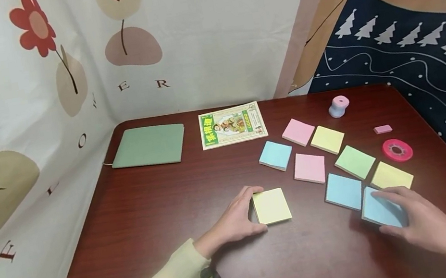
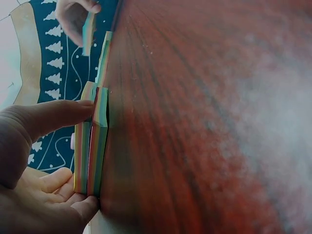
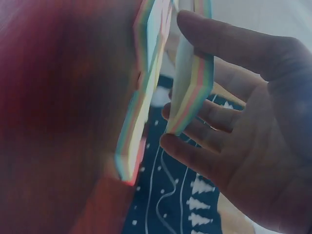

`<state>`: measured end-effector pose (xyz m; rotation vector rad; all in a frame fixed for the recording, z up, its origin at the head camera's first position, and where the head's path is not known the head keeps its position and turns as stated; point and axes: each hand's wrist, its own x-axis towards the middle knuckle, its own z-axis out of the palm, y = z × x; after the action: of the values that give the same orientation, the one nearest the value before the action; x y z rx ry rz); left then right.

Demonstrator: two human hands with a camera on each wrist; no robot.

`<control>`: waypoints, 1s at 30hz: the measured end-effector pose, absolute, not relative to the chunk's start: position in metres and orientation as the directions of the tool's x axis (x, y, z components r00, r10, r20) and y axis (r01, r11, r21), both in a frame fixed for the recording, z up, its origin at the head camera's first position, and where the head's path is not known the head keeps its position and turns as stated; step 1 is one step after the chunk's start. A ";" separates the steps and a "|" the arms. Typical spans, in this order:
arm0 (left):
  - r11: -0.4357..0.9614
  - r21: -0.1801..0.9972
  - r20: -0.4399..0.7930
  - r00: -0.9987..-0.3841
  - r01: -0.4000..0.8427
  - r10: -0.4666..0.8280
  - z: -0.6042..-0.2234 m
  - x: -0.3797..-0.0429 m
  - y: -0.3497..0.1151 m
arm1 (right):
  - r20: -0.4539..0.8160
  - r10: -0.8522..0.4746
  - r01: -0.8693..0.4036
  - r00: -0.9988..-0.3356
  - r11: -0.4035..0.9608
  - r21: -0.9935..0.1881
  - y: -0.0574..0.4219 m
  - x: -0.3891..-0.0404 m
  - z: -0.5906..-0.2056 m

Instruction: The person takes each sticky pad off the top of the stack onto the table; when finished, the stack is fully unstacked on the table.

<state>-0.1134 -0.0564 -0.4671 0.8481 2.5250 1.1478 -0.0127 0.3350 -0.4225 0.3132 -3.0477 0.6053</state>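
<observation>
My left hand (image 1: 236, 219) grips a yellow-topped sticky note pad (image 1: 271, 206) by opposite edges, thumb on one side and fingers on the other. In the left wrist view, two striped-edged pads (image 2: 97, 151) appear stacked in that grip, down at the table. Off to the right, my right hand (image 1: 424, 219) pinches a blue-topped sticky note pad (image 1: 381, 210), which the right wrist view shows raised off the table. Beyond it lie another blue pad (image 1: 343, 191), a yellow pad (image 1: 392, 175) partly behind the right hand, and a green pad (image 1: 355, 162).
Farther back lie two pink pads (image 1: 309, 168), a blue pad (image 1: 275, 155) and a yellow pad (image 1: 327, 139). A pink ring (image 1: 397, 150), a small pink block (image 1: 382, 129) and a pink-and-white spool-like object (image 1: 338, 106) stand right. A booklet (image 1: 231, 125) and green notebook (image 1: 148, 146) lie at the back.
</observation>
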 end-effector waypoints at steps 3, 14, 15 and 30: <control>0.522 0.750 0.018 -0.802 0.406 0.597 -0.467 -0.113 -0.056 | 0.001 -0.173 -0.161 -0.985 0.912 -0.377 0.341 -0.008 -0.427; 0.523 0.750 0.015 -0.800 0.406 0.600 -0.467 -0.113 -0.056 | -0.082 -0.149 -0.105 -0.985 0.912 -0.396 0.345 -0.009 -0.443; 0.522 0.751 0.014 -0.800 0.405 0.600 -0.467 -0.113 -0.056 | -0.080 -0.144 -0.102 -0.986 0.915 -0.390 0.345 -0.009 -0.444; 0.524 0.746 0.022 -0.802 0.411 0.597 -0.467 -0.113 -0.057 | -0.092 -0.139 -0.094 -0.986 0.920 -0.380 0.337 -0.011 -0.430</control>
<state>-0.1130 -0.0567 -0.4669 0.8518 2.5289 1.1437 -0.0113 0.3373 -0.4299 0.1947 -3.1934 0.6229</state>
